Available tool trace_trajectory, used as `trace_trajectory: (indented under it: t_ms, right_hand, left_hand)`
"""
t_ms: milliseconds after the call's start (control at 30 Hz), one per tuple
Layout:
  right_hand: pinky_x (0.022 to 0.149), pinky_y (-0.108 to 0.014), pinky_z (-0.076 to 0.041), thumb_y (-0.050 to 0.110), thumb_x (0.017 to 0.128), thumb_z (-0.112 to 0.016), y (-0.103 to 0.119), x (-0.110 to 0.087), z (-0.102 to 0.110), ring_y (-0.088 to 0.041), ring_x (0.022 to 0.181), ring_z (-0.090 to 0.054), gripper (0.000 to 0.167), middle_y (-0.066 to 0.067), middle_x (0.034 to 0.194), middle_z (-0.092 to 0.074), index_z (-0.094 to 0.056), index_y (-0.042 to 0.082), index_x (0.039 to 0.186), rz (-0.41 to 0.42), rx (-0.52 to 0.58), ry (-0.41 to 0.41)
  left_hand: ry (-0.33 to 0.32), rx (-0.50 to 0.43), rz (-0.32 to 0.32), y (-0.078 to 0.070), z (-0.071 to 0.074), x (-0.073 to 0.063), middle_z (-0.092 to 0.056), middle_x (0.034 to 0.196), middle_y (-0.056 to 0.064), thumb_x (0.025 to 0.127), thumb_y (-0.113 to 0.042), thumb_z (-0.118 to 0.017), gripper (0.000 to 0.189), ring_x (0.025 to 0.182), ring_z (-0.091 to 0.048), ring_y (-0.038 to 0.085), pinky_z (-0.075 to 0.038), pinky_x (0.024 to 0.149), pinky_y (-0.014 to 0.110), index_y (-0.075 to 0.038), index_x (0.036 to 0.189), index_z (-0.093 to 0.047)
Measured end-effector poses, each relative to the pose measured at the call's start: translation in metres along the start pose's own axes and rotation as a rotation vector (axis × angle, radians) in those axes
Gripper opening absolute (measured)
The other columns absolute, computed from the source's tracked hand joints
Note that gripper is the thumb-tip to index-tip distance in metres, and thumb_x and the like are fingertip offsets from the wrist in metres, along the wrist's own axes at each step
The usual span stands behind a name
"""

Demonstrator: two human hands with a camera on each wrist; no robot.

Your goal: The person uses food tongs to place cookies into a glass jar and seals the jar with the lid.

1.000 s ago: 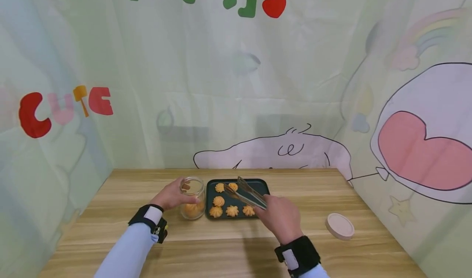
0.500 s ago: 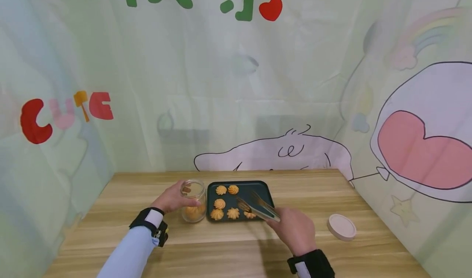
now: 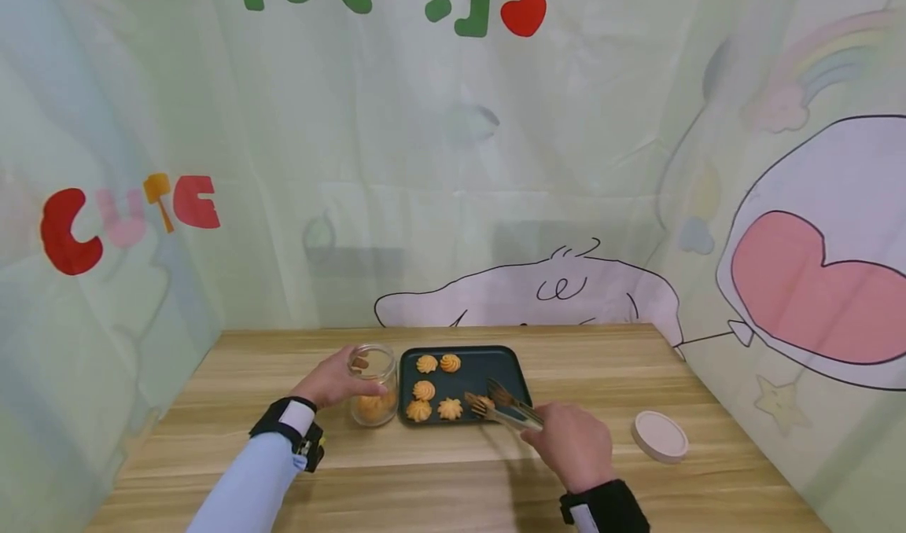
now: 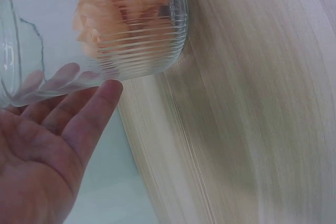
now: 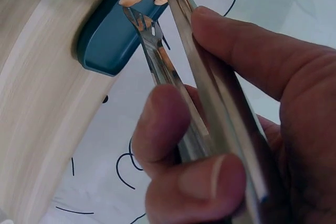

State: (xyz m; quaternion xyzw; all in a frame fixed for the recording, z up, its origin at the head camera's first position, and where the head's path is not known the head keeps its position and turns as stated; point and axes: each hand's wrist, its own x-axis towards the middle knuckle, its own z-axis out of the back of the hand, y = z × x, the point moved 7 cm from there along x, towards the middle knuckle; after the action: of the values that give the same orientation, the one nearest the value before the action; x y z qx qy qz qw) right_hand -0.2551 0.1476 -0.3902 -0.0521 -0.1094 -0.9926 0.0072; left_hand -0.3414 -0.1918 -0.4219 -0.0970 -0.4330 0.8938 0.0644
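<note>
My left hand (image 3: 338,380) holds a clear glass jar (image 3: 373,368) upright on the table, thumb on the near side and fingers round the far side. Several orange swirl cookies (image 4: 128,17) lie at the bottom of the jar, its mouth uncovered. In my right hand (image 3: 575,445) is a pair of metal tongs (image 3: 520,417), gripped between thumb and fingers. The fork-like tips of the tongs stand apart around a cookie (image 3: 483,404) at the near right of the dark tray (image 3: 506,360); whether they touch it cannot be told. Several other cookies (image 3: 450,409) lie on the tray's left and middle.
A pale round lid (image 3: 660,436) lies on the wooden table (image 3: 396,486) to the right of my right hand. The tray sits close beside the jar's right side. A printed cloth (image 3: 439,163) hangs behind the table and at both sides.
The tongs have moved right and towards me, from the tray's middle to the cookie at its near right. My left hand and the jar have stayed in place.
</note>
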Motion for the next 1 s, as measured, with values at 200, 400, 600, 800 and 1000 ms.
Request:
trace_trajectory:
  t_ms: [200, 400, 600, 800, 1000]
  right_hand:
    - [0.048, -0.031, -0.034, 0.033, 0.086, -0.082, -0.002, 0.004, -0.004, -0.016, 0.057, -0.049, 0.022, 0.003, 0.063, -0.056, -0.081, 0.016, 0.101, -0.005, 0.003, -0.021]
    - [0.047, -0.033, -0.035, 0.030, 0.086, -0.082, -0.004, 0.011, -0.010, -0.016, 0.057, -0.051, 0.020, 0.003, 0.064, -0.056, -0.081, 0.015, 0.099, -0.003, 0.038, -0.059]
    - [0.047, -0.031, -0.034, 0.029, 0.086, -0.082, -0.003, 0.015, -0.013, -0.016, 0.057, -0.051, 0.023, 0.003, 0.064, -0.057, -0.081, 0.014, 0.103, 0.006, 0.057, -0.079]
    - [0.048, -0.031, -0.035, 0.029, 0.086, -0.083, -0.002, 0.015, -0.015, -0.016, 0.059, -0.050, 0.025, 0.002, 0.067, -0.058, -0.081, 0.013, 0.105, -0.005, 0.056, -0.070]
    - [0.048, -0.030, -0.033, 0.031, 0.087, -0.083, -0.003, 0.016, -0.016, -0.016, 0.057, -0.049, 0.026, 0.002, 0.064, -0.055, -0.081, 0.012, 0.105, -0.008, 0.042, -0.065]
  left_hand:
    - [-0.006, -0.007, -0.001, 0.002, -0.001, 0.002, -0.053, 0.147, 0.030, 0.084, -0.031, -0.087, 0.093, 0.136, -0.051, 0.051, -0.047, 0.109, 0.061, 0.005, 0.154, -0.037]
    - [-0.006, -0.023, 0.002, 0.003, -0.003, 0.003, -0.053, 0.148, 0.030, 0.084, -0.030, -0.087, 0.091, 0.136, -0.051, 0.051, -0.046, 0.109, 0.061, 0.004, 0.153, -0.038]
    - [0.000, -0.021, -0.004, -0.001, 0.000, -0.001, -0.052, 0.148, 0.031, 0.085, -0.029, -0.086, 0.092, 0.136, -0.050, 0.052, -0.047, 0.109, 0.061, 0.005, 0.154, -0.035]
    - [0.000, -0.014, 0.000, 0.001, 0.000, 0.000, -0.052, 0.148, 0.030, 0.086, -0.029, -0.086, 0.092, 0.137, -0.050, 0.052, -0.047, 0.109, 0.061, 0.004, 0.154, -0.036]
    - [0.004, -0.017, 0.003, 0.004, 0.000, 0.004, -0.052, 0.149, 0.030, 0.085, -0.033, -0.086, 0.093, 0.137, -0.050, 0.051, -0.047, 0.110, 0.060, 0.003, 0.155, -0.035]
